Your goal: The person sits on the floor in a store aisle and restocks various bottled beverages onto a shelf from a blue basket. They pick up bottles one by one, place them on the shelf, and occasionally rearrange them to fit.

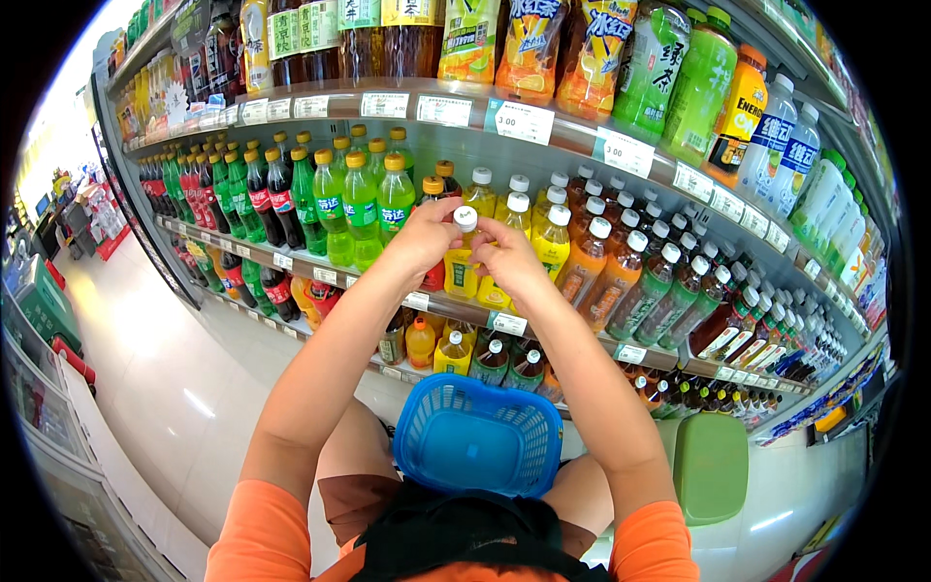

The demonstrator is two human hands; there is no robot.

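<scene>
On the middle shelf, a yellow drink bottle with a white cap (460, 269) stands at the front of its row. My left hand (429, 236) is at the left of its cap, thumb and fingertips close to the neck. My right hand (505, 254) is at the cap's right side, fingers bent; whether either hand grips the bottle is hard to tell. Green soda bottles with orange caps (360, 204) stand to the left, and orange drink bottles with white caps (588, 260) to the right. An empty blue plastic basket (476, 487) rests between my knees.
The brown shelf edge (305, 109) with price tags runs above my hands, with large drink bottles (531, 51) on it. More bottles fill the lower shelf, such as an orange one (420, 342). A green plastic stool (711, 469) stands on the floor at the right. A freezer cabinet (94, 502) is at the left.
</scene>
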